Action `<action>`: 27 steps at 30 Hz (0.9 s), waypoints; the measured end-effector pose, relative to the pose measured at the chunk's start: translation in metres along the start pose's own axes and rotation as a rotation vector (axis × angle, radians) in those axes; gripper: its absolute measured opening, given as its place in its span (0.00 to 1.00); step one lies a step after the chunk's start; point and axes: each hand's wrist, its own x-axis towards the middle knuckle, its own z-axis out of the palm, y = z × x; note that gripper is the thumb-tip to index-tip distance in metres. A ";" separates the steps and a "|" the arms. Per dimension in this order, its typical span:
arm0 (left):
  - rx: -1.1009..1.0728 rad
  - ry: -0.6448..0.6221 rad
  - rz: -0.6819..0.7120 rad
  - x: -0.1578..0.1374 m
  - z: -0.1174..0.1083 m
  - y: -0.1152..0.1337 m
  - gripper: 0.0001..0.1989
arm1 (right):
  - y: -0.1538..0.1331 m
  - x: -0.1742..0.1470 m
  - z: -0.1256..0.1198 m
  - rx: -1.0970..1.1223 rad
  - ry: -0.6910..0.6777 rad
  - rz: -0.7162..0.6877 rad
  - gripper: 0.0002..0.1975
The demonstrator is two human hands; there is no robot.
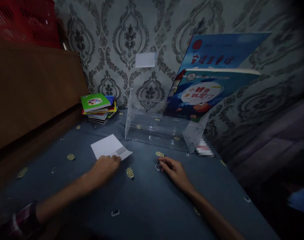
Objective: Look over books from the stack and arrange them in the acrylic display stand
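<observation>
My left hand [108,170] is closed on the near edge of a white paper [103,146], which has a grey printed block at its right corner. The paper lies at or just above the dark blue patterned tablecloth [141,196]; I cannot tell whether it is one sheet or a thin booklet. My right hand [175,170] rests low over the cloth, fingers loosely bent and apart, with nothing seen in it. Beyond both hands stands a clear acrylic rack [154,133]. Two blue picture books, one with a round white title patch [202,93], lean upright in its right end.
At the back left is a stack of books [96,103] with a green one on top. A wooden cabinet [34,90] borders the left side, a red plastic basket [24,23] on it. Patterned wallpaper [130,33] covers the wall behind. A white label [145,60] shows above the rack.
</observation>
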 end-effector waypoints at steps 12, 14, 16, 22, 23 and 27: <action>-0.177 0.308 -0.008 0.029 0.016 -0.004 0.15 | -0.009 -0.010 0.000 -0.048 -0.006 -0.032 0.19; -0.098 0.243 -0.254 0.038 0.018 -0.030 0.18 | -0.010 -0.011 0.001 -0.090 -0.007 -0.057 0.19; -0.073 0.176 -0.375 0.041 0.019 -0.047 0.21 | -0.011 -0.011 0.002 -0.135 -0.001 -0.089 0.18; -0.157 0.150 -0.315 0.038 0.015 -0.034 0.22 | -0.017 -0.013 0.002 -0.220 0.040 -0.177 0.16; -0.168 0.158 -0.288 0.039 0.015 -0.028 0.22 | -0.018 -0.014 0.001 -0.232 0.054 -0.195 0.15; -0.205 0.198 -0.134 0.038 0.021 0.001 0.17 | -0.021 -0.017 0.000 -0.307 0.112 -0.311 0.13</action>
